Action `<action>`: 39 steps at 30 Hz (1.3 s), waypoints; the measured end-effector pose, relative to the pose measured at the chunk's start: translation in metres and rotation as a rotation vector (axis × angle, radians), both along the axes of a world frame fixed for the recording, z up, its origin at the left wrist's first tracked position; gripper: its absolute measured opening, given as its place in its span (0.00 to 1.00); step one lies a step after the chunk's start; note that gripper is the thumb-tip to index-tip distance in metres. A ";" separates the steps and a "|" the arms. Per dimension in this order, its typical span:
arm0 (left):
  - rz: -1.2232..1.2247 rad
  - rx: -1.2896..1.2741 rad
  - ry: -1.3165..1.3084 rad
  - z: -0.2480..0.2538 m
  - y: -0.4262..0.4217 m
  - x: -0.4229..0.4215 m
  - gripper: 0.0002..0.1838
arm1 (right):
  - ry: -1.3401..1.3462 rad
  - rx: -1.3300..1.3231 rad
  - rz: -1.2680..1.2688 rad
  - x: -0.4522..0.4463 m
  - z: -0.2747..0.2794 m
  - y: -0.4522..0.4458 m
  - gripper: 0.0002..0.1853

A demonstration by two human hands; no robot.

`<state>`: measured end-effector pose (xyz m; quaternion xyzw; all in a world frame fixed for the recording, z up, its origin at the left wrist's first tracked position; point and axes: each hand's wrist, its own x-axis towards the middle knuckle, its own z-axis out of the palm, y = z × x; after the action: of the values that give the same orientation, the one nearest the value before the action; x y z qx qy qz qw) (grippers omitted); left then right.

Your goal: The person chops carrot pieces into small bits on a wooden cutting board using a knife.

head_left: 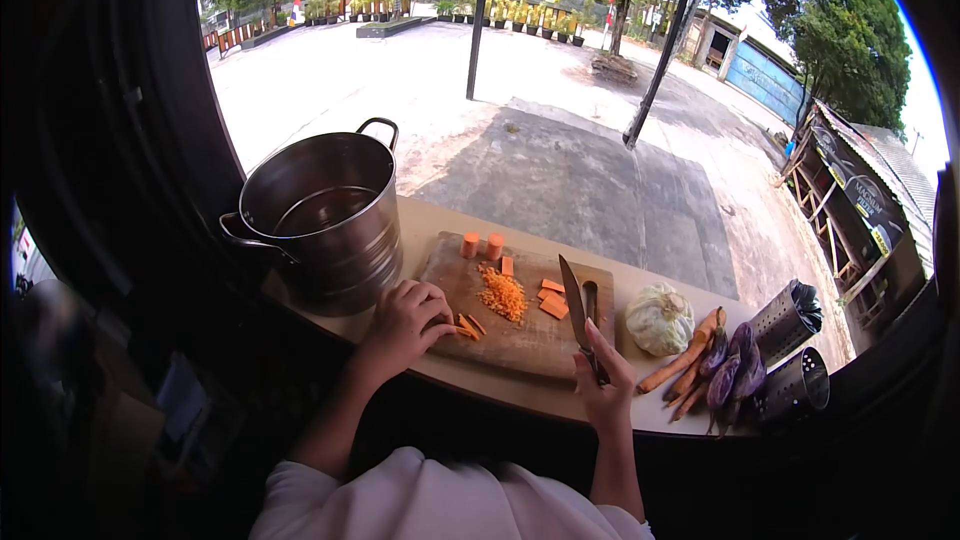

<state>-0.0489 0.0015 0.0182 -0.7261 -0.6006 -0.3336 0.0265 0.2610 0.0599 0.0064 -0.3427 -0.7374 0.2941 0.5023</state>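
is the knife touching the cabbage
Apart. The head view shows the knife raised in the right hand, with part of the cutting board and a strip of counter visible between its blade and the cabbage.

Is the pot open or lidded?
Open: the pot stands upright on the counter with no lid on its rim, and its inside shows.

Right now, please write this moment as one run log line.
left hand: at carrot sticks | right hand: holds knife | board: diced carrot, carrot slices
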 end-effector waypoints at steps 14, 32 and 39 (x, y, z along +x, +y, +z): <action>-0.168 0.013 -0.023 0.012 0.002 0.023 0.09 | 0.031 -0.048 0.011 0.002 -0.001 -0.006 0.25; -0.122 -0.133 0.034 0.007 0.019 -0.007 0.08 | 0.032 -0.160 0.028 0.007 0.001 -0.008 0.28; -0.203 -0.056 0.062 0.014 0.014 0.001 0.09 | 0.040 -0.146 0.048 0.002 0.002 -0.008 0.27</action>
<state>-0.0483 0.0158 0.0318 -0.7937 -0.5320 -0.2950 -0.0089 0.2632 0.0518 0.0085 -0.3546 -0.7120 0.3657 0.4834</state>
